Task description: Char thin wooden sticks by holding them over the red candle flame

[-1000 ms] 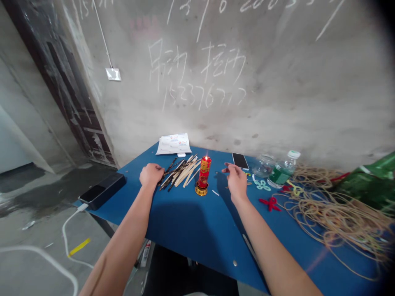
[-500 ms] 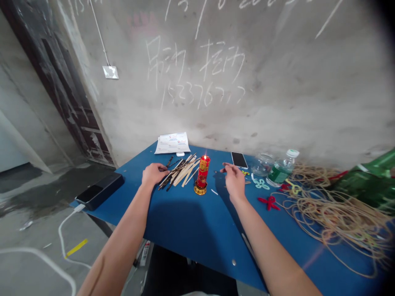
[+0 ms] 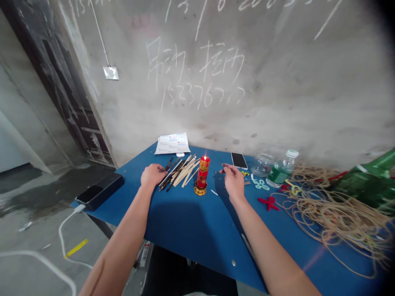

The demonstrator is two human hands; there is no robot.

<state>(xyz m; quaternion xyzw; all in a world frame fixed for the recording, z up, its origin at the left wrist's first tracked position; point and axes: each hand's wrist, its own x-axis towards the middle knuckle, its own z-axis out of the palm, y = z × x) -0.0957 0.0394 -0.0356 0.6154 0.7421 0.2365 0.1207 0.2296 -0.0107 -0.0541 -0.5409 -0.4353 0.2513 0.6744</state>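
Note:
Beside the left edge of a pile of thin wooden sticks (image 3: 185, 172) is my left hand (image 3: 152, 175), its fingers loosely bent and nothing visible in them. Some sticks are pale; others, nearest this hand, are dark (image 3: 169, 181). A red candle (image 3: 203, 172) with gold markings stands upright and lit on a gold base, between my two hands. To its right, my right hand (image 3: 233, 181) hovers over or rests on the table with fingers partly stretched and apart, holding nothing visible. A small white strip (image 3: 214, 192) lies between the candle and this hand.
On the blue table (image 3: 175, 222) are a phone (image 3: 239, 160), glass jar (image 3: 262, 165), water bottle (image 3: 281, 169), red pipe-cleaner shape (image 3: 269, 203), tangled cord (image 3: 336, 222) and green bottle (image 3: 367, 181). Papers (image 3: 172, 143) lie behind; a black device (image 3: 100, 190) sits left.
My left hand has shifted slightly left, away from the dark sticks, which have moved a little. My right hand and the candle have hardly moved.

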